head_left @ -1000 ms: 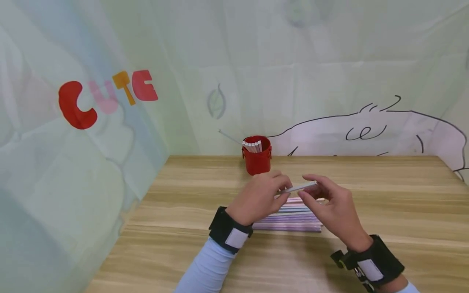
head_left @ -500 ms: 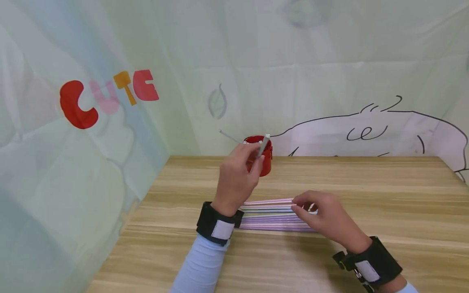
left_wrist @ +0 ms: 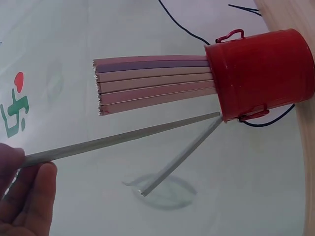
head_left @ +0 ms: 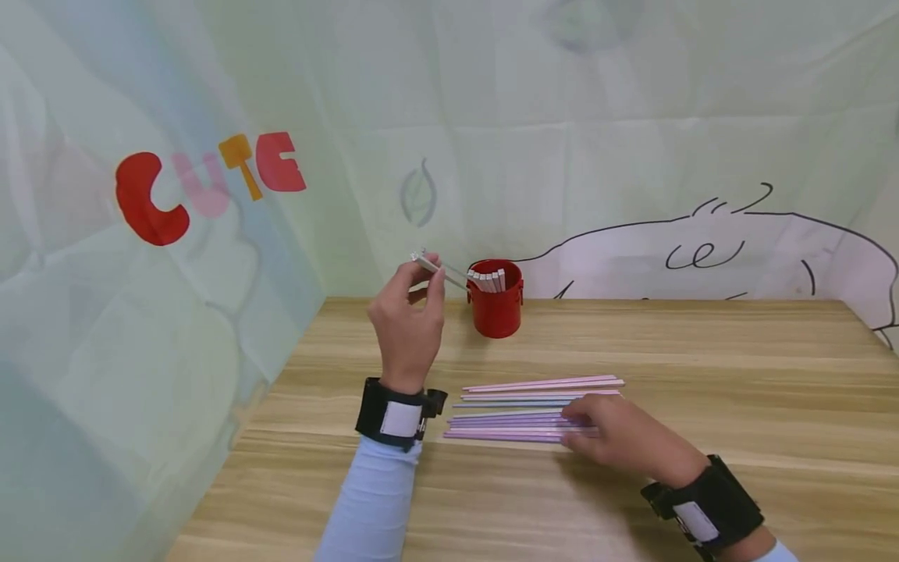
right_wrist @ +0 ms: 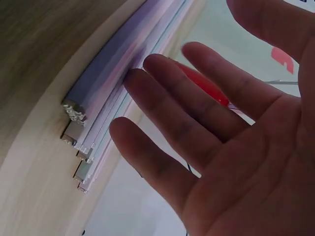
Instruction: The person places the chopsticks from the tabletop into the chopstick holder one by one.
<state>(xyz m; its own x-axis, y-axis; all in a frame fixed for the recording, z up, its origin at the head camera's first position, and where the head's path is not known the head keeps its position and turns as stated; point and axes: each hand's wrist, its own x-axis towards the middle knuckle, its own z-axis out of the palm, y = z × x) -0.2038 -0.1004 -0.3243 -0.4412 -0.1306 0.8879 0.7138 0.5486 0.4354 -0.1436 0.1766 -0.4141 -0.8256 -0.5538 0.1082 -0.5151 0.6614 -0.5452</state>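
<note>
This looked like a small staged corner, though whether in a home or a studio could not be told. Creased, printed, cloth-like hangings [head_left: 492, 156] walled 2 sides of a wood-grain table [head_left: 506, 499]: behind the red bucket [head_left: 497, 314] and to its left. Left of the bucket, 4 bright letters [head_left: 209, 204] spelled CUTE; right of it ran a line-drawn cartoon [head_left: 702, 254].

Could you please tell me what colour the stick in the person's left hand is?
The held stick looks grey; the left wrist view shows it best.
</note>
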